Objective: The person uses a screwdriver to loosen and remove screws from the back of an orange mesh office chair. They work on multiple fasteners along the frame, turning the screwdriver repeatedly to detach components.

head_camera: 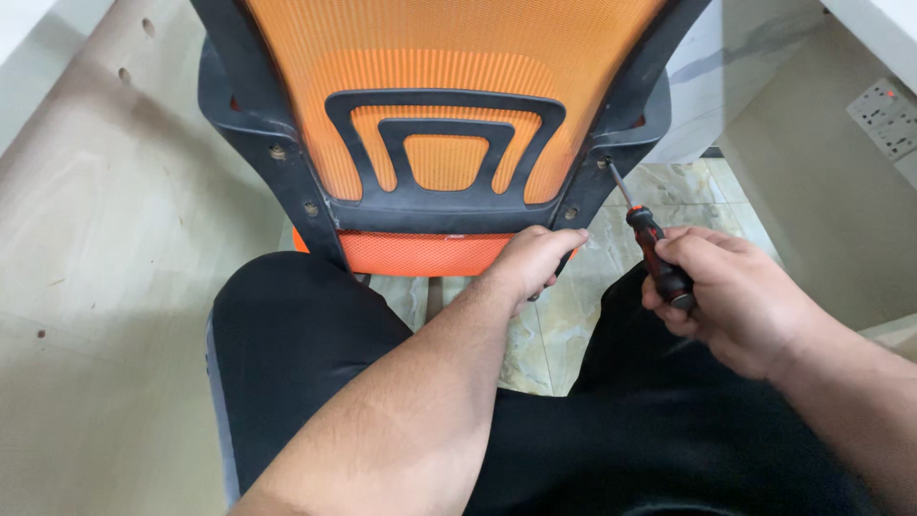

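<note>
An office chair back (449,57) of orange mesh in a black plastic frame stands in front of me, its rear side facing me. My left hand (531,262) grips the lower right edge of the black frame. My right hand (735,291) is closed around the red and black handle of a screwdriver (652,244). The screwdriver's metal tip sits on a screw (605,162) in the frame's right upright. More screws (277,152) show on the left upright.
My legs in black trousers (306,334) fill the bottom of the view. A beige panel (105,239) with small holes lies to the left. A tiled floor (678,186) shows behind the chair. A wall socket (888,115) is at the upper right.
</note>
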